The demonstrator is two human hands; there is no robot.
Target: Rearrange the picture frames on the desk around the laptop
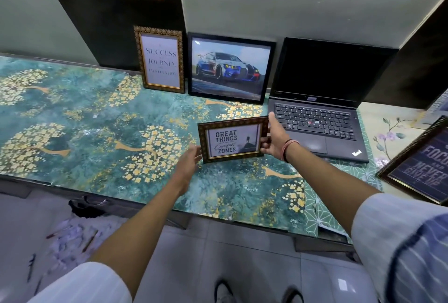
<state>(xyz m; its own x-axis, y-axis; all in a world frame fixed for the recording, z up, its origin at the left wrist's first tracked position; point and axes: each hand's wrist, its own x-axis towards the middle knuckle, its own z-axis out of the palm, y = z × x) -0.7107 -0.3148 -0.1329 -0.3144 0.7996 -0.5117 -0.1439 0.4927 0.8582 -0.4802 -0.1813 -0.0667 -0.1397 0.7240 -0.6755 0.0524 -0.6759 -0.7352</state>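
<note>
A small brown frame reading "Great Things... Comfort Zones" (233,142) stands tilted on the desk, just left of the open black laptop (320,118). My right hand (274,136) grips its right edge. My left hand (190,161) touches its lower left corner, fingers curled around it. Against the back wall lean a gold-patterned "Success" frame (160,60) and, beside it, a black frame with a racing car picture (231,69). A dark "Focus... Never Give Up" frame (421,167) lies at the desk's right end.
The desk (72,113) has a teal cover with gold flower trees; its front edge runs across the view. A dark panel stands behind the left frames. Pens and papers lie on the floor at lower left. My shoes show at the bottom.
</note>
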